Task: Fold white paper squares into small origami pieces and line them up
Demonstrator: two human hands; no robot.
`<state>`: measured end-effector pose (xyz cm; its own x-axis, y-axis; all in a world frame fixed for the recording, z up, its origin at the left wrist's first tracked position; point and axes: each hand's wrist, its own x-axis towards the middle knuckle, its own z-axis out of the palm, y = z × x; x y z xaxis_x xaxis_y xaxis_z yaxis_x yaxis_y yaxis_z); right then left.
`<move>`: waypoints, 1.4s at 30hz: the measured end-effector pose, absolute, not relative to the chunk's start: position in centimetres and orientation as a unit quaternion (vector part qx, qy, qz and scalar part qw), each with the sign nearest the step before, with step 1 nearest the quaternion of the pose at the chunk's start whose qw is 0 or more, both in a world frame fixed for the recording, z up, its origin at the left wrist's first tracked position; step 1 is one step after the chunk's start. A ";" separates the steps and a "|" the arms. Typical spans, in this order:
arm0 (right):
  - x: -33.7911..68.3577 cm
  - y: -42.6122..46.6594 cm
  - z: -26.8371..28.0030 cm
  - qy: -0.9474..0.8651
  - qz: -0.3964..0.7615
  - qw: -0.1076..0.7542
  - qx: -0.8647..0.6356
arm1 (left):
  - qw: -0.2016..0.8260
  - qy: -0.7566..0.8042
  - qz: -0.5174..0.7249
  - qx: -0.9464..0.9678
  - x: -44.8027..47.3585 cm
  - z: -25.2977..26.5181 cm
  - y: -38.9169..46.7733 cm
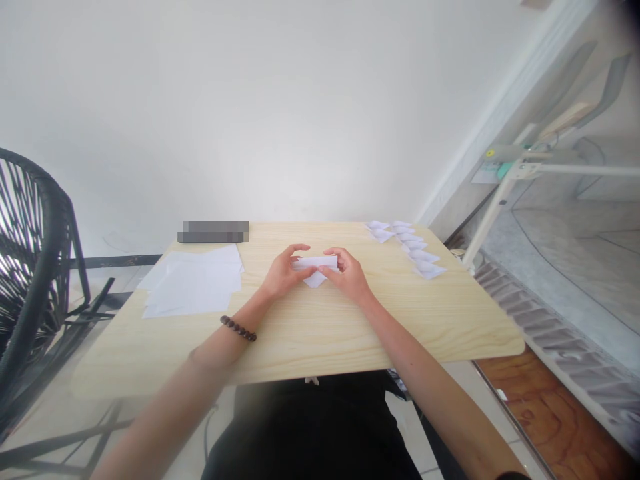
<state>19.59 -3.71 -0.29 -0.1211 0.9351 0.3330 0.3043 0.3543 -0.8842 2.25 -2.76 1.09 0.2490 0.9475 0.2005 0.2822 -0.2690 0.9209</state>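
One chair of dark woven cord [50, 193] stands at the far left, its curved back beside a pale wooden tabletop [310, 333] that sits in front of a plain white wall [300, 100]. On the tabletop's left side, loose white sheets [195, 283] overlap in an uneven pile, their corners fanned out. Just behind them, near the back edge, lies a long dark object [213, 237], its upper part masked by grey blocks.

Next comes the person's left forearm, circled near the wrist by a bracelet of dark round beads [239, 329]. The left hand [283, 272] holds one end of a small folded white paper [315, 262], the thumb pressed to its front face and the forefinger arched above it. This paper is at the middle of the tabletop, its top edge straight and its lower part tapering to a point; whether it touches the wood cannot be told. Below, black clothing [310, 427] covers the person's lap.

The right hand [353, 279] pinches the paper's other end, its fingers curled behind and its thumb tip almost meeting the left one. Farther right, several folded white pieces [423, 256] sit in slanting rows. Beyond the tabletop are a white metal frame [493, 217] and grey pleated fabric [550, 347].
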 end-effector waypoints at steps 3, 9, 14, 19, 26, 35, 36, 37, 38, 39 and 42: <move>19.6 -3.5 -0.7 -0.673 0.328 0.472 -0.466 | 0.399 0.441 0.419 0.686 2.3 1.0 -2.8; 19.8 -3.3 -0.8 -0.670 0.325 0.487 -0.457 | 0.412 0.435 0.441 0.669 2.4 0.8 -2.7; 20.5 -3.1 -0.3 -0.641 0.398 0.486 -0.441 | 0.496 0.412 0.402 0.651 1.9 1.5 -2.7; 21.2 -2.9 -0.2 -0.608 0.457 0.489 -0.427 | 0.551 0.370 0.352 0.660 1.0 2.4 -2.8; 21.3 -3.0 -0.2 -0.606 0.461 0.486 -0.430 | 0.598 0.328 0.314 0.661 0.3 2.2 -2.7; 19.6 -3.6 -0.5 -0.633 0.391 0.489 -0.456 | 0.482 0.447 0.354 0.665 1.9 1.6 -2.8; 19.6 -3.6 -0.5 -0.635 0.394 0.485 -0.454 | 0.481 0.447 0.357 0.664 1.9 1.6 -2.8; 19.7 -3.5 -0.5 -0.637 0.402 0.480 -0.450 | 0.484 0.444 0.359 0.663 1.8 1.5 -2.7; 19.8 -3.5 -0.5 -0.638 0.415 0.475 -0.443 | 0.489 0.441 0.360 0.661 1.6 1.5 -2.6; 20.0 -3.5 -0.4 -0.637 0.431 0.468 -0.434 | 0.495 0.439 0.358 0.659 1.4 1.4 -2.5; 20.6 -3.3 -0.2 -0.636 0.476 0.443 -0.416 | 0.514 0.438 0.345 0.651 0.8 1.3 -2.1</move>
